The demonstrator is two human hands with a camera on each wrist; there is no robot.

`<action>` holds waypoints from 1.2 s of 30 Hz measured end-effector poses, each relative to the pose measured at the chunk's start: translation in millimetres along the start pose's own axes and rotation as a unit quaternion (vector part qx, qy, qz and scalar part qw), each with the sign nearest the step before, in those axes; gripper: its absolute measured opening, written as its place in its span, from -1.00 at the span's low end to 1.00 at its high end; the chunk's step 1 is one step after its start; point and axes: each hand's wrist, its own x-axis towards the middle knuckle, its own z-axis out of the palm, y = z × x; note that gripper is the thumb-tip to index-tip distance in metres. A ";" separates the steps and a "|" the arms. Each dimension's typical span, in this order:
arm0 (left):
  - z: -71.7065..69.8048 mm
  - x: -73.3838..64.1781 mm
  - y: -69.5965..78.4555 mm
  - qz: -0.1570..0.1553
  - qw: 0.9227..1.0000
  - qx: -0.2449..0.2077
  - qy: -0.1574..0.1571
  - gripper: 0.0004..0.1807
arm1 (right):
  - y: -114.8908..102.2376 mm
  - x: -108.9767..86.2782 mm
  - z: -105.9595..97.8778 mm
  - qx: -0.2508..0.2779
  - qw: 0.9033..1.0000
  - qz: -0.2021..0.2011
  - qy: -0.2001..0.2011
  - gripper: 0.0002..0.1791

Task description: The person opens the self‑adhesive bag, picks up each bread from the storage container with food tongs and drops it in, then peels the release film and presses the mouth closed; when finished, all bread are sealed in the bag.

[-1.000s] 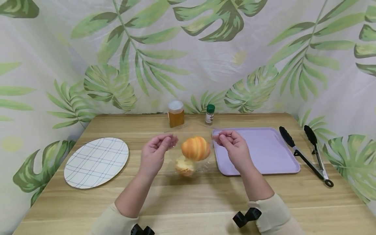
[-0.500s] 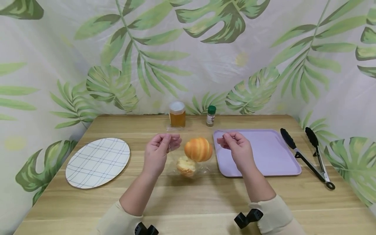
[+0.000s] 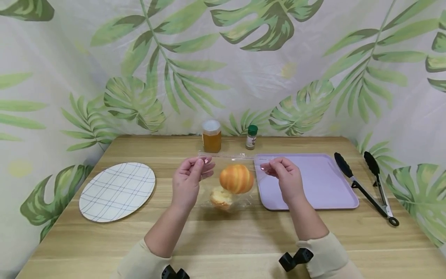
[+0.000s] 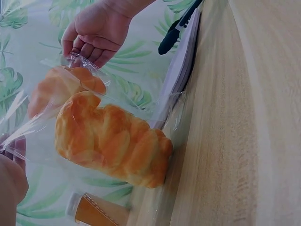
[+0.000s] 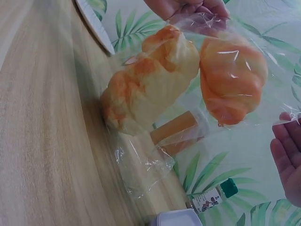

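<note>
My left hand (image 3: 188,180) and my right hand (image 3: 287,180) each pinch one side of a clear plastic bag (image 4: 175,113) near its top, between thumb and fingers. The bag's upper strip stretches across between them. Inside are two bread pieces: an orange-brown ridged bun (image 3: 237,179) sits higher, and a longer, pale-sided loaf (image 5: 150,82) hangs lower, close over the tabletop. In the left wrist view the loaf (image 4: 113,141) shows its browned, bumpy top. The right wrist view shows the bag's crinkled bottom corner near the table.
A checked oval plate (image 3: 116,192) lies at the left. The lilac tray (image 3: 308,182) is at the right, partly behind my right hand, with black-tipped tongs (image 3: 367,195) beside it. An amber jar (image 3: 211,136) and a green-capped spice bottle (image 3: 251,137) stand at the back.
The bag's upper strip now shows as a straighter line between my hands. Both hands keep their pinch and have shifted only slightly; the whole head view has drifted a little.
</note>
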 end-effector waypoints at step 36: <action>12.6 -17.2 6.2 0.000 0.995 0.043 -0.090 -0.73 | -41.0 15.7 80.4 -0.425 0.660 -0.600 -0.155 -0.80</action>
